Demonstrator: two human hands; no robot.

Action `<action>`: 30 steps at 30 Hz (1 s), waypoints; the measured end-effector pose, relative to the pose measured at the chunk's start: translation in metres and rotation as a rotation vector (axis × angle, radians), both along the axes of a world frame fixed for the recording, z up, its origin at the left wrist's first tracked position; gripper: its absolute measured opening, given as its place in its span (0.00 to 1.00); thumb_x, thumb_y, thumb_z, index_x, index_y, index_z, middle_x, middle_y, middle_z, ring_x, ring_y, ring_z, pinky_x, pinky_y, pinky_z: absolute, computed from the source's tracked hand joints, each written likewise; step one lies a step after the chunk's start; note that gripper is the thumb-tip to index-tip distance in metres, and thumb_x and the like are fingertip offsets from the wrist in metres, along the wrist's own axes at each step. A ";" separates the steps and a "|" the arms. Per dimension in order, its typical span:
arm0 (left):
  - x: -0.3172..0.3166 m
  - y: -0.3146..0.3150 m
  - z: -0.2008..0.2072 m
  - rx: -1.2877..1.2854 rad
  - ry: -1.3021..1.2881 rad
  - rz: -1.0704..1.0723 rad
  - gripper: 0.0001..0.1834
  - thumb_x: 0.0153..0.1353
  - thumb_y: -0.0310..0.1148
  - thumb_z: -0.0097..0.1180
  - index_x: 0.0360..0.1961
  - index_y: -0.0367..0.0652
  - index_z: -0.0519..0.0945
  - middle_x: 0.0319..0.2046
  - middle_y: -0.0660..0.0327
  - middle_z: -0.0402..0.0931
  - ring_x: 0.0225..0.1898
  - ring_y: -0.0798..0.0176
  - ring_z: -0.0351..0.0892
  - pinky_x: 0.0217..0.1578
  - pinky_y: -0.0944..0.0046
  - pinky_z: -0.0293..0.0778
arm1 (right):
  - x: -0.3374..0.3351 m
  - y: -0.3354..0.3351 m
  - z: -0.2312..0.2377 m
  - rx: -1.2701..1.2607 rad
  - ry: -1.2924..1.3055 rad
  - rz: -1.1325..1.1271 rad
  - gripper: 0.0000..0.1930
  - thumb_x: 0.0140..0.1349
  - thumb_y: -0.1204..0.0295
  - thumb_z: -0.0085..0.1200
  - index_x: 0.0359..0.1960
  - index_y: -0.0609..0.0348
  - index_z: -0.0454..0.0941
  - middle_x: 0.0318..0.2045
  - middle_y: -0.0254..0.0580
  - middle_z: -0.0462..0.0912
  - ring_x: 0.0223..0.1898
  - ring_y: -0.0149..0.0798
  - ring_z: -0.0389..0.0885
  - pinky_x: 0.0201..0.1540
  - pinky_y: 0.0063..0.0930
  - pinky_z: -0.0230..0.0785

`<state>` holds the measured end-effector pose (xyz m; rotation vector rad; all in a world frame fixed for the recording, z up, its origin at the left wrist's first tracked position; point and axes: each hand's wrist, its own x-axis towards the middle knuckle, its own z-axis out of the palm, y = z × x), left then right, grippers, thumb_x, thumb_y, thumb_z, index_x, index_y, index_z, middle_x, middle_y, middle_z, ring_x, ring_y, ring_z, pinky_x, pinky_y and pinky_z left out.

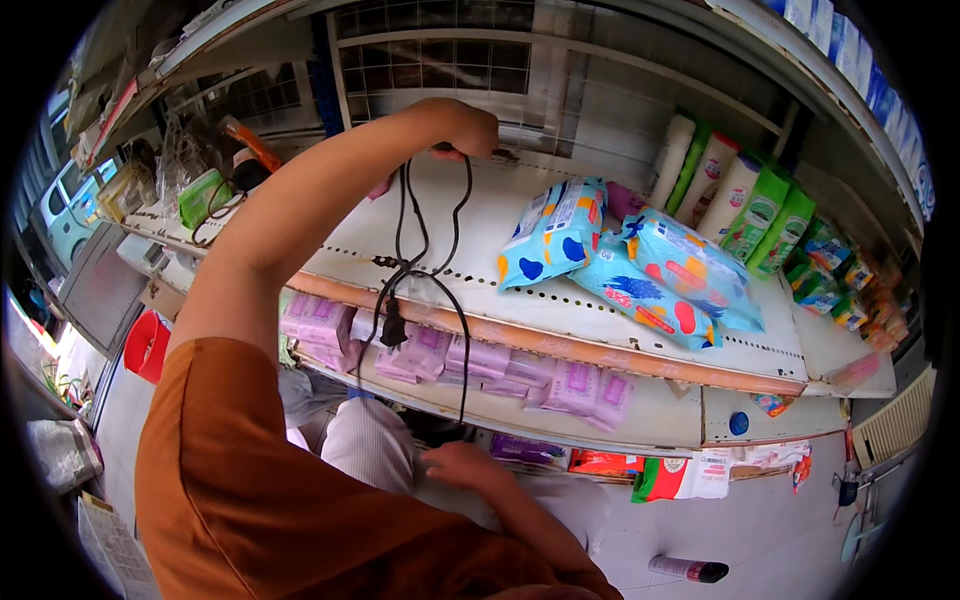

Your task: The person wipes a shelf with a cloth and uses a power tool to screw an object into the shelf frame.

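Note:
Raised over the upper shelf, my left hand [468,132] is closed around a black power cord [466,350] that hangs in loops. Its strands cross at a gathered point just in front of the shelf edge, and a black plug [393,325] dangles below that. Lower down, beside my knee, is my right hand [462,466] with its fingers curled. One strand runs down to this hand, though the grip itself is partly hidden. Blue patterned soft packs [640,275] lie on the upper shelf, right of the cord.
Purple packs [470,360] line the lower shelf behind the cord. Green and white bottles [745,205] stand at the back right. A spray can [688,569] lies on the floor. To the left are a red bucket [147,345] and a green box [205,198]. Another shelf overhangs above.

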<state>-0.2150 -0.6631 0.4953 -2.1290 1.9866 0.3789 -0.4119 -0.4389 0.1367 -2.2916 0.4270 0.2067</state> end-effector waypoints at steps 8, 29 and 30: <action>-0.006 -0.018 0.004 -0.015 -0.071 0.021 0.08 0.56 0.30 0.41 0.27 0.38 0.72 0.16 0.58 0.69 0.14 0.64 0.67 0.14 0.64 0.65 | 0.001 0.003 -0.008 0.027 -0.028 0.086 0.20 0.54 0.61 0.53 0.49 0.52 0.74 0.44 0.48 0.78 0.47 0.50 0.74 0.49 0.40 0.67; 0.000 -0.015 -0.005 -0.012 -0.125 -0.032 0.07 0.52 0.25 0.40 0.26 0.36 0.71 0.19 0.57 0.70 0.14 0.63 0.67 0.15 0.63 0.66 | -0.001 0.001 0.004 0.000 0.015 0.071 0.20 0.54 0.59 0.52 0.48 0.50 0.75 0.44 0.46 0.78 0.47 0.49 0.75 0.47 0.41 0.68; 0.001 -0.017 -0.006 -0.008 -0.075 -0.025 0.07 0.52 0.25 0.39 0.26 0.36 0.71 0.20 0.57 0.70 0.14 0.63 0.67 0.15 0.63 0.67 | -0.001 0.003 -0.009 0.004 -0.020 0.052 0.20 0.53 0.60 0.52 0.47 0.49 0.75 0.43 0.45 0.78 0.46 0.49 0.75 0.46 0.42 0.68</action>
